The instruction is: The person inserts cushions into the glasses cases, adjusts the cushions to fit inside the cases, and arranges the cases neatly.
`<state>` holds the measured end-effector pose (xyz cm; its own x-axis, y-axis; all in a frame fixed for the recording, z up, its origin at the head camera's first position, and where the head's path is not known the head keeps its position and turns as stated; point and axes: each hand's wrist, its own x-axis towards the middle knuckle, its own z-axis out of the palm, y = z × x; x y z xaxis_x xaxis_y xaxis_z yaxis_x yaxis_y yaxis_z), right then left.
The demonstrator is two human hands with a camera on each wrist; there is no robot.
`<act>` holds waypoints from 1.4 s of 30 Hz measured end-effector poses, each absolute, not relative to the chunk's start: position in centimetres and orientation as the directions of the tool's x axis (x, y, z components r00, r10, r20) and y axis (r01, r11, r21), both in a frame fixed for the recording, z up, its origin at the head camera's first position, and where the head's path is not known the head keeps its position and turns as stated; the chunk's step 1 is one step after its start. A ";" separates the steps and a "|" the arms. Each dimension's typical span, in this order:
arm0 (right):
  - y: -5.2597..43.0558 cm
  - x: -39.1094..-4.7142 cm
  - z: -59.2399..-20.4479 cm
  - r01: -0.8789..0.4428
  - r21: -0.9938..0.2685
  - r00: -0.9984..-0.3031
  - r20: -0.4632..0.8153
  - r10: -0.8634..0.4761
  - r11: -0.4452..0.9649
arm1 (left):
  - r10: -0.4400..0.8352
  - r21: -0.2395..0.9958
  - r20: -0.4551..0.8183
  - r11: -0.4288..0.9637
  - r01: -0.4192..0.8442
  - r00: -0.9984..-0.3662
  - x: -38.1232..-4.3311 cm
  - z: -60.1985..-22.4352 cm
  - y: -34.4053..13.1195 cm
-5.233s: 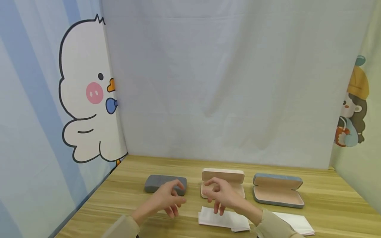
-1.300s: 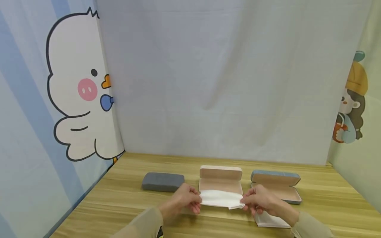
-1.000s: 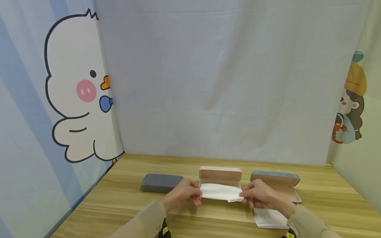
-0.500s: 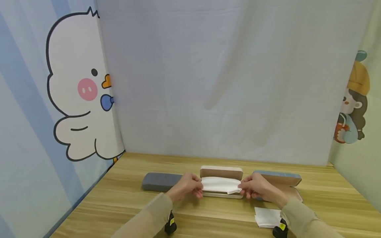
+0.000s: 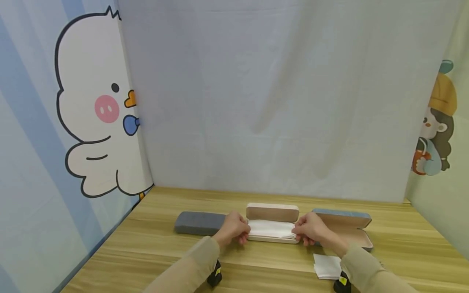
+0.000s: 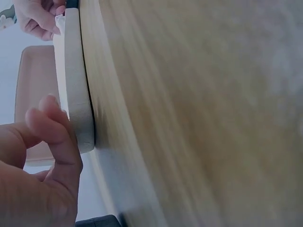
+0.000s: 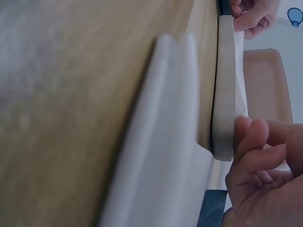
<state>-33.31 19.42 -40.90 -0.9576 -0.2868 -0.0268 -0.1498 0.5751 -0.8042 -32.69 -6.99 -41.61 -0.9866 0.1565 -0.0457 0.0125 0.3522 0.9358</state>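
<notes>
A folded white cloth (image 5: 270, 228) lies stretched across the lower half of a cream glasses case (image 5: 272, 212), whose lid stands raised behind it. My left hand (image 5: 233, 228) pinches the cloth's left end, and my right hand (image 5: 310, 228) pinches the other end. In the left wrist view the left hand's curled fingers (image 6: 52, 132) are right at the case's near corner, beside its front wall (image 6: 79, 85). From the right wrist, my right hand (image 7: 265, 170) shows at the opposite corner, with a strip of cloth (image 7: 240, 90) rising over the rim.
Left of the cream case sits a closed grey glasses case (image 5: 199, 223), partly behind my left hand. To the right, a blue glasses case (image 5: 342, 218) stands open. A second folded white cloth (image 5: 327, 266) lies on the wooden table (image 5: 154, 252) near my right sleeve.
Both hands first hovered bare while the cloth lay on the table before the cream case. Gripped at its ends, the cloth has moved forward over the rim and down into the case.
</notes>
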 end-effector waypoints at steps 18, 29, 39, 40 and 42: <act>18.7 -31.9 -39.9 -0.074 -0.734 -0.954 -0.145 -0.262 0.676 | 0.351 0.906 -0.229 0.417 -0.067 -0.908 -33.5 -41.2 -9.0; 18.9 -32.2 -40.6 -0.140 -0.815 -0.912 -0.115 -0.393 0.563 | 0.349 0.898 -0.224 0.436 -0.053 -0.910 -33.5 -41.0 -8.3; 19.0 -33.1 -40.8 -0.079 -0.888 -0.882 -0.150 -0.448 0.452 | 0.300 0.895 -0.205 0.444 -0.054 -0.932 -33.3 -41.0 -8.4; 19.0 -33.2 -40.8 -0.067 -0.894 -0.880 -0.157 -0.449 0.444 | 0.296 0.896 -0.208 0.440 -0.060 -0.932 -33.3 -41.0 -8.4; 19.1 -33.3 -41.0 -0.039 -0.902 -0.875 -0.177 -0.452 0.429 | 0.292 0.898 -0.216 0.435 -0.072 -0.932 -33.2 -41.1 -8.3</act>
<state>-33.28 19.06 -40.95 -0.8745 -0.4515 -0.1770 -0.0390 0.4292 -0.9023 -33.23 -8.31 -41.11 -0.9315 0.2923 -0.2164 -0.0722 0.4346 0.8977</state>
